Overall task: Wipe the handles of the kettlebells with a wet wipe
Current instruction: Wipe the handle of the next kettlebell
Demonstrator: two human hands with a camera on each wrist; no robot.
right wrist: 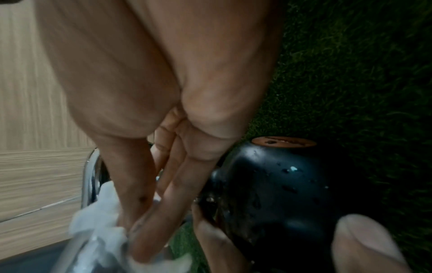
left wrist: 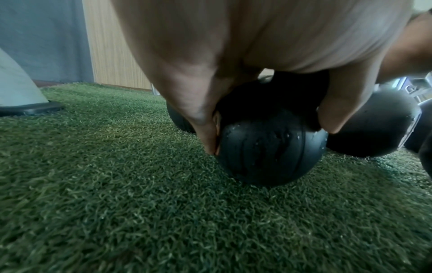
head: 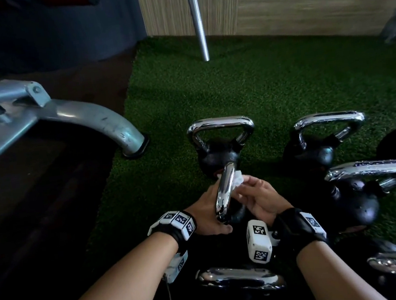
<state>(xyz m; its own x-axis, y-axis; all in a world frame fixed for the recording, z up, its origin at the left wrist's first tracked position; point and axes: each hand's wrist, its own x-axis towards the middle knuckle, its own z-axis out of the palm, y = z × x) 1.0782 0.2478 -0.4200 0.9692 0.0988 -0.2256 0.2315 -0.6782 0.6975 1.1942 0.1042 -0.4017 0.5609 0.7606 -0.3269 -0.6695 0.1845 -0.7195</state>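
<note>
Nearest the head camera: 2 bare forearms, then a chrome handle (head: 240, 278) low in view; just beyond it the tipped kettlebell (head: 236, 213) sits between both hands on the green turf (head: 259, 88), its own chrome handle (head: 224, 193) running long axis away from the person toward the upright kettlebell (head: 220, 158) behind. Left hand (head: 208, 212) curls around the tipped kettlebell's black body on its left side, steadying it. Right hand (head: 259, 198), on the right and slightly nearer the handle's far end, pinches the white wet wipe (head: 238, 178) against the chrome, so the wiping stroke likely runs along that axis.
</note>
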